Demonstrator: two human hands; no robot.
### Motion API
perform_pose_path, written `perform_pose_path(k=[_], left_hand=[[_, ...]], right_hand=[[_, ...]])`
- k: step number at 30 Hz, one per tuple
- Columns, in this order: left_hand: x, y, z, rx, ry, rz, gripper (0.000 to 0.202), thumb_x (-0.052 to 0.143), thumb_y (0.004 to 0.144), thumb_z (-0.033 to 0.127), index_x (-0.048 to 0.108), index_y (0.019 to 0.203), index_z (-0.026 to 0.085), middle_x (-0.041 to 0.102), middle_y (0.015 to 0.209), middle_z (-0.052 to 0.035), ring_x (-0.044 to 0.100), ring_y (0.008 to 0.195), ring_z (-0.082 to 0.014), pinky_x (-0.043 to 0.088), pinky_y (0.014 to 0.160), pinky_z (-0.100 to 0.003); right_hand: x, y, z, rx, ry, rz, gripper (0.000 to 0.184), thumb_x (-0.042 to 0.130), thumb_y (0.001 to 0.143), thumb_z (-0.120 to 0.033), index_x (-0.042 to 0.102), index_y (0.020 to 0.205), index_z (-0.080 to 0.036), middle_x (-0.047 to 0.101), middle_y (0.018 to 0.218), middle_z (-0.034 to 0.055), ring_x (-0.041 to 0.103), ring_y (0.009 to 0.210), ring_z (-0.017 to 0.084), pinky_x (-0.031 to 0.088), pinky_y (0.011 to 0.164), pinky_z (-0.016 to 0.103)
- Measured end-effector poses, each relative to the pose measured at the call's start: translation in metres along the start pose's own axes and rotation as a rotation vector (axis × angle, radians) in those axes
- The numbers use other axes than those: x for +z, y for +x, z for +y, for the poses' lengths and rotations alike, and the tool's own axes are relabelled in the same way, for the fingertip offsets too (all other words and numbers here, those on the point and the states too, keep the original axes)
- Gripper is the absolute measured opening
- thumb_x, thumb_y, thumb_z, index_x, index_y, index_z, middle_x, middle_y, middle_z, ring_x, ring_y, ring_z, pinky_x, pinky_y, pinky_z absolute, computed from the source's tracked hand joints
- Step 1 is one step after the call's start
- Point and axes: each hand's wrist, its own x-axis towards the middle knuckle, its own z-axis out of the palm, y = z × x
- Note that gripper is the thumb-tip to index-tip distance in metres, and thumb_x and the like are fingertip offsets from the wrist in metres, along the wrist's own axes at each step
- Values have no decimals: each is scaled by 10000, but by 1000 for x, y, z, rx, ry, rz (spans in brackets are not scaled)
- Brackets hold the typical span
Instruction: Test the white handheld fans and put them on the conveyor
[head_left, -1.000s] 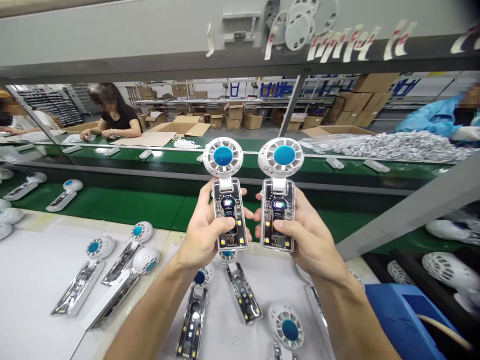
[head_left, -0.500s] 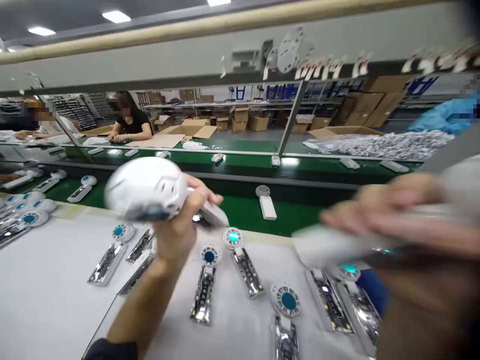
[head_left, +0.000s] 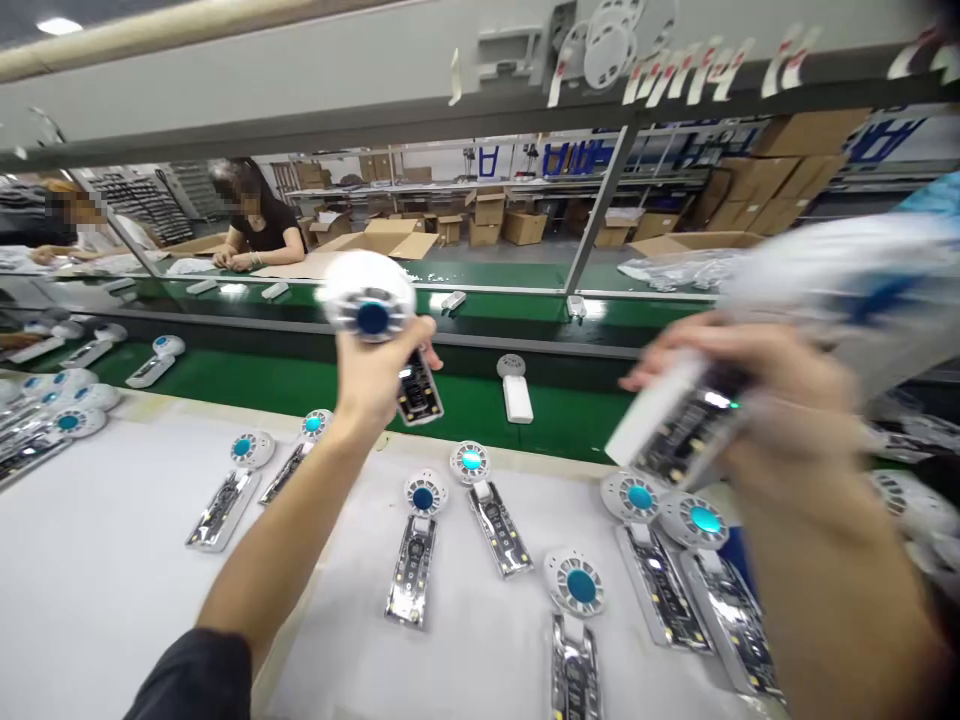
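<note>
Clasping white fan, left hand; blurred fan, right hand; spare fans below.

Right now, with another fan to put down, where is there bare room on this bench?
The white table lies bare at its near left, in front of the tilted fan. The green belt is bare between the belt fan and the left hand. Below the right hand, paired fans crowd together.

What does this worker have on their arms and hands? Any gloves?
No gloves: the left hand and right hand are bare, with no rings or watch visible. The left forearm is bare below a dark sleeve; the right forearm is bare too, though blurred.
</note>
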Motion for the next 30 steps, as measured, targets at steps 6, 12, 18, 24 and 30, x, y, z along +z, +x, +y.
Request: perform_pose_path(k=[6,12,18,24,30], left_hand=[[38,49,-116,-380,451,-70,241,682,943,321,666,1072,118,692,1012,-64,675,852,-167,593,761,-341],[20,38,-154,-348,934,-99,404,656,955,371,603,1298,163,582,1363,-122,583,1223,-282,498,1033,-526],[4,7,-105,-106,1185,-266,317,533,983,282,617,1266,166,505,1451,-161,471,1355,-331,387,1101,-473],[-10,-89,-33,-101,1278,-582,286,498,962,379,715,921,197,738,1032,-145,689,1019,-352,477,874,-419],[4,-160,-48,-333,1291,-655,556,401,993,529,714,1033,71,740,993,-267,716,958,-437,511,818,-489]], right_hand=[[61,80,87,419,-420,89,186,729,924,-275,689,987,-105,710,985,50,692,879,163,592,804,338],[84,81,139,510,-737,101,388,691,953,-311,623,1292,-134,567,1398,146,590,1244,276,512,1041,488],[129,83,138,377,-763,-54,462,659,969,-379,583,1359,-143,519,1458,150,535,1311,301,454,1093,528],[175,86,131,546,-612,-213,359,668,970,-357,635,1252,-136,633,1285,116,640,1143,241,548,976,457],[173,74,109,632,-232,-269,312,649,986,-340,635,1219,-132,666,1156,80,681,963,186,604,813,355]])
